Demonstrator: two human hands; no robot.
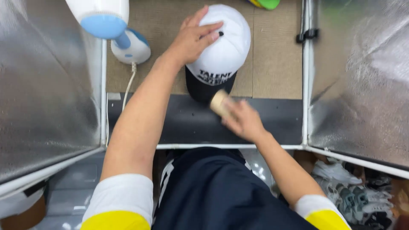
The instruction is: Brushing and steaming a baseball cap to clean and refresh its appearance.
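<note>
My left hand [197,37] lies flat on the white cap [221,51] at the top middle, so it stays put. My right hand [240,119] grips a small tan brush [218,102] against the dark brim.

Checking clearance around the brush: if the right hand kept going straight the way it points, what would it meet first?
Most likely the cap: the right hand points its tan brush up-left at the dark brim, seemingly touching already.
</note>
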